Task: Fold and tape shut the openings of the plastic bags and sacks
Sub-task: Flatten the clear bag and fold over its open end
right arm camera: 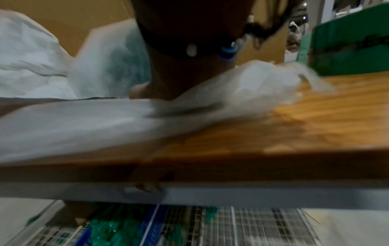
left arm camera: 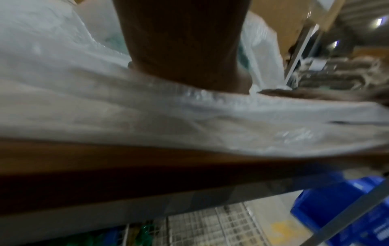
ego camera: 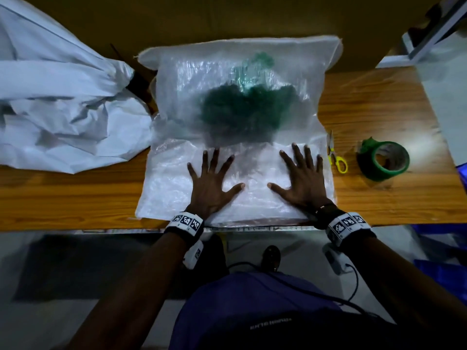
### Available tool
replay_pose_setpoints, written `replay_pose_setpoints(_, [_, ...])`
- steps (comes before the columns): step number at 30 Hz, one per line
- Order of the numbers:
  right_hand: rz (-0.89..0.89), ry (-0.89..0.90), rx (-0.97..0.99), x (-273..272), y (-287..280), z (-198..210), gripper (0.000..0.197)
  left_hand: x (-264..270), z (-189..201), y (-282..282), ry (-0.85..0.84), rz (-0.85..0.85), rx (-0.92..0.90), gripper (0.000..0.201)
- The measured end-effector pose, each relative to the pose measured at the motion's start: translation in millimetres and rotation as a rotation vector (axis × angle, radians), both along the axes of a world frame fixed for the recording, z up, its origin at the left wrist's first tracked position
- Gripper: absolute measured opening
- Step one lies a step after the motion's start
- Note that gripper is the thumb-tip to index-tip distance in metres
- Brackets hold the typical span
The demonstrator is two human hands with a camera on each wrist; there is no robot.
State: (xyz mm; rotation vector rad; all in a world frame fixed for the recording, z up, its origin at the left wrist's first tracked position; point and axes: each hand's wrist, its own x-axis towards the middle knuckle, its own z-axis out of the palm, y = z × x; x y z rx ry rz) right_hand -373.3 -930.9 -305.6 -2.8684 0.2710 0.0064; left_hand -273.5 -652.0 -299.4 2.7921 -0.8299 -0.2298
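A translucent woven sack (ego camera: 177, 82) lies flat on the wooden table (ego camera: 394, 198), with a dark green mass (ego camera: 242, 112) showing through its middle. Its near part is folded over toward the far side. My left hand (ego camera: 211, 178) and right hand (ego camera: 300, 173) press flat on that fold, fingers spread, side by side. In the wrist views the heel of the left hand (left arm camera: 185, 55) and of the right hand (right arm camera: 185, 71) bear down on the white sack (left arm camera: 105, 108) (right arm camera: 73, 123) near the table's front edge; both pictures are blurred. A roll of green tape (ego camera: 384, 160) stands to the right.
Small yellow-handled scissors (ego camera: 334, 154) lie between the sack and the tape. A large crumpled white sack (ego camera: 58, 97) fills the table's left end. Brown cardboard (ego camera: 227, 18) stands behind. Blue bins (left arm camera: 341, 208) and a wire shelf (right arm camera: 252, 224) sit below the table.
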Motion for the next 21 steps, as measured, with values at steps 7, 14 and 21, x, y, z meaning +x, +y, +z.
replay_pose_setpoints(7, [-0.037, -0.004, 0.055, -11.1, 55.6, 3.5, 0.105, 9.5, 4.8, 94.5, -0.100, 0.080, 0.070, 0.088])
replay_pose_setpoints(14, [-0.036, 0.028, 0.016, -19.4, 55.6, -3.6, 0.106, 9.4, -17.2, 116.1, -0.086, 0.081, 0.094, 0.091])
replay_pose_setpoints(21, [-0.035, 0.074, -0.008, -16.0, 57.0, -3.4, 0.105, 12.2, -12.2, 115.8, -0.013, 0.078, 0.038, 0.088])
